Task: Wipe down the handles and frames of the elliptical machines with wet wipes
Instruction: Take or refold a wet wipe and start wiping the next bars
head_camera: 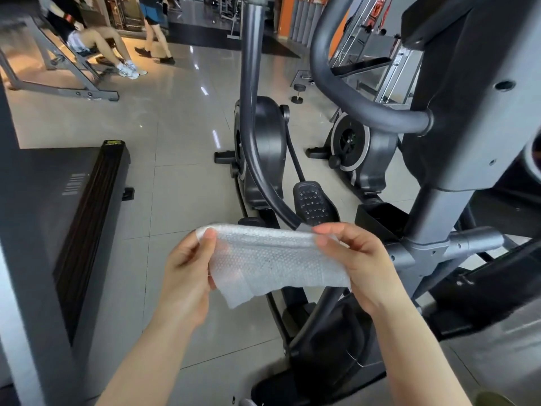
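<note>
While wet wipe (pixel 275 259) is pinched taut betw. left hand (pixel 187 276) & right hand (pixel 360 265), tearing is risked if overstretched; slack below grip may snag.

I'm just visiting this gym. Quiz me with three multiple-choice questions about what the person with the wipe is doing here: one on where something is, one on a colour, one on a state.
1. Where is the wet wipe?
A. Draped over a handle
B. Stretched between both hands
C. Lying on the floor

2. What colour is the curved handle of the nearest elliptical?
A. Dark grey
B. Bright orange
C. White

3. What is the wipe doing right now?
A. Pressed against the frame
B. Balled up in one fist
C. Held spread out, clear of the machine

Answers: 1 B, the left hand and right hand each pinch an end. 2 A, the bar is dark grey along its whole length. 3 C, it hangs open in the air, touching no bar.
</note>
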Available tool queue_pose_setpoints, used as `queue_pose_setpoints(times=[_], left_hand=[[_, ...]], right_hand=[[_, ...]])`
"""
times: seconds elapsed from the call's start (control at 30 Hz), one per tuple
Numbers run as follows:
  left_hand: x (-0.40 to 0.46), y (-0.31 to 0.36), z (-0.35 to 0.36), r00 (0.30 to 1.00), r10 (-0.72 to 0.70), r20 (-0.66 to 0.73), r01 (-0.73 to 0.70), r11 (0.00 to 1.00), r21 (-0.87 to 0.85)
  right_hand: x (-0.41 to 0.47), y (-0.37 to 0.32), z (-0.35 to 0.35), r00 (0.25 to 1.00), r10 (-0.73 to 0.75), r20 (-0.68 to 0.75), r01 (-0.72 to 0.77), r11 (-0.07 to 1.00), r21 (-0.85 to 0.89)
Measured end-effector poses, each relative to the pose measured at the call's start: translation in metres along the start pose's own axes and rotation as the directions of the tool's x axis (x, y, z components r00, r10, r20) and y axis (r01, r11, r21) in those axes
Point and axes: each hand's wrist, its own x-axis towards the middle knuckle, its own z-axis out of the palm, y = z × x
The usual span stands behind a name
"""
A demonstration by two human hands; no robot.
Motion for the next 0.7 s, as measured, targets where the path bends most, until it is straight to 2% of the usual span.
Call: queue_pose_setpoints(times=[0.1,0.23,0.3,0.37,0.4,0.43,0.47,0.53,0.57,0.63,0.7], left_hand=[[-0.001,0.003,-0.003,0.997,-0.057,0.047,0.059,0.997,-0.043],[-0.008,0.003,0.0,0.971,-0.155,0.182,0.177,0.978,-0.111],[-0.012,0.003,0.004,0.962,-0.155,0.225,0.188,0.973,-0.134],[-0.017,0.004,0.01,0.95,-0.154,0.271,0.194,0.973,-0.129],[-0.018,0.005,0.013,0.943,-0.159,0.291,0.2,0.973,-0.117],[-0.019,0.004,0.015,0.938,-0.166,0.305,0.204,0.974,-0.096],[-0.018,0.003,0.017,0.931,-0.181,0.316,0.212,0.975,-0.066],[-0.018,0.004,0.019,0.909,-0.213,0.359,0.225,0.974,0.01],[-0.018,0.003,0.021,0.893,-0.227,0.388,0.224,0.973,0.053],[-0.02,0.002,0.022,0.886,-0.242,0.396,0.2,0.969,0.146],[-0.021,0.0,0.022,0.925,-0.178,0.335,0.091,0.961,0.26]], right_hand=[[-0.001,-0.001,-0.004,0.999,0.045,0.01,-0.046,0.992,0.122],[0.0,0.002,-0.007,1.0,-0.011,-0.019,0.011,1.0,-0.002],[0.003,0.008,-0.008,0.997,-0.054,-0.049,0.041,0.97,-0.239],[0.004,0.016,-0.007,0.989,-0.133,-0.073,0.059,0.781,-0.622],[0.003,0.019,-0.006,0.985,-0.16,-0.06,0.071,0.705,-0.706],[0.001,0.023,-0.003,0.989,-0.139,-0.05,0.064,0.707,-0.705],[-0.003,0.025,0.001,0.997,-0.064,-0.039,0.026,0.782,-0.623],[-0.011,0.026,0.014,0.98,0.175,0.092,-0.143,0.948,-0.284],[-0.015,0.026,0.02,0.948,0.252,0.193,-0.235,0.966,-0.105],[-0.019,0.026,0.027,0.91,0.273,0.312,-0.328,0.935,0.138],[-0.019,0.029,0.029,0.917,0.256,0.306,-0.337,0.907,0.253]])
